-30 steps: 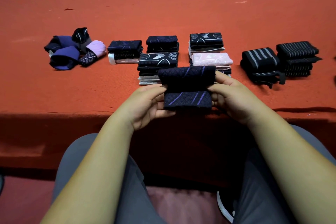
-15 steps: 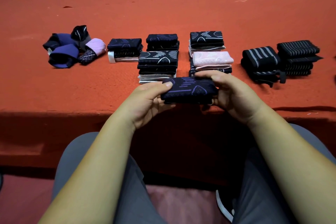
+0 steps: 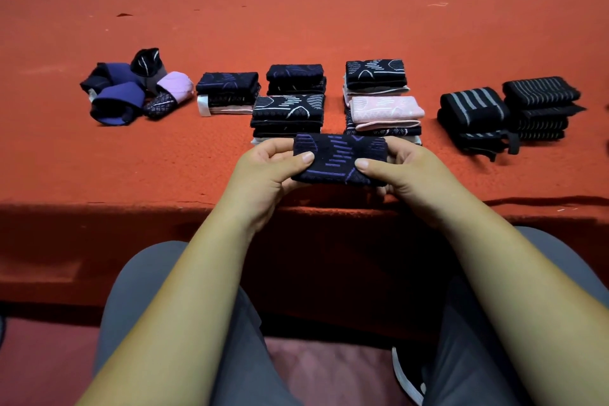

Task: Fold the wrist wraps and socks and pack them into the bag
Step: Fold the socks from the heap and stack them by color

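Head view: dark navy folded knit sock with purple dashes (image 3: 339, 158), frame centre, just above the near edge of the red carpeted counter (image 3: 296, 26). Left hand (image 3: 263, 171) and right hand (image 3: 405, 171) each pinch one end, thumbs on top. Long axis runs left-right. Risk: a slack pinch lets the fold spring open, and a nudge could topple the black folded sock stack (image 3: 286, 112) just behind.

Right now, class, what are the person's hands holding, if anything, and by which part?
A folded dark sock with purple markings: the left hand pinches its left end, the right hand its right end, thumbs on top.
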